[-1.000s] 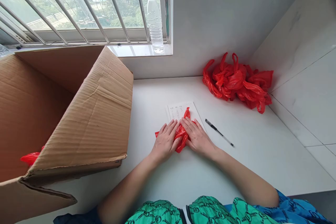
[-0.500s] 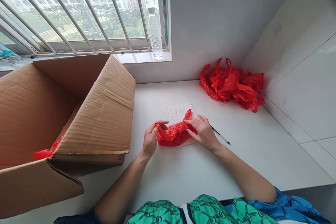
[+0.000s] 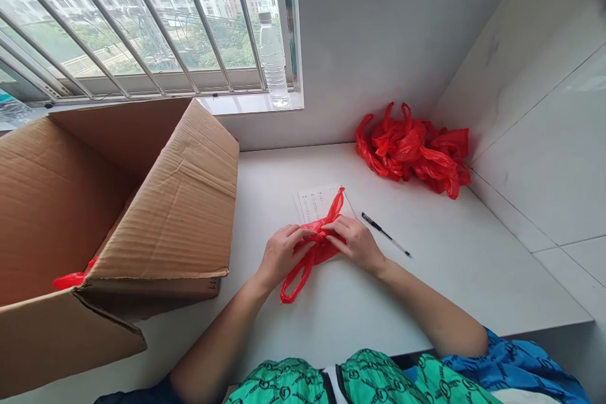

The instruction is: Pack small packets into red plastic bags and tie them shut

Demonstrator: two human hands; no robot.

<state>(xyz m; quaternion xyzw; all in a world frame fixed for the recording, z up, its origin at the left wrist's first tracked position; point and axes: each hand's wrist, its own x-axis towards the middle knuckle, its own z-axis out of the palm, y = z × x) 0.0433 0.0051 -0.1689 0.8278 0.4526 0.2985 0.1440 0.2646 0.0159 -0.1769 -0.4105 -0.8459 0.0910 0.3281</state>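
A red plastic bag (image 3: 326, 254) lies on the white table between my hands, gathered in its middle. My left hand (image 3: 283, 254) pinches it from the left, fingers closed near the gathered part. From the other side my right hand (image 3: 356, 241) grips the same spot with thumb and fingers. One handle loop hangs toward me below the left hand, and another end sticks up away from me. Partly under the bag is a sheet of paper (image 3: 318, 202) with small printed marks. Just right of my right hand lies a black pen (image 3: 386, 235).
A large open cardboard box (image 3: 175, 202) stands at left, with some red plastic (image 3: 71, 280) inside. Crumpled red bags (image 3: 411, 151) are heaped at the back right by the wall. A clear bottle (image 3: 273, 63) stands on the windowsill.
My hands have come closer together at the bag's middle. A handle loop now hangs out toward me, and the upper end stands longer. The view has shifted slightly.
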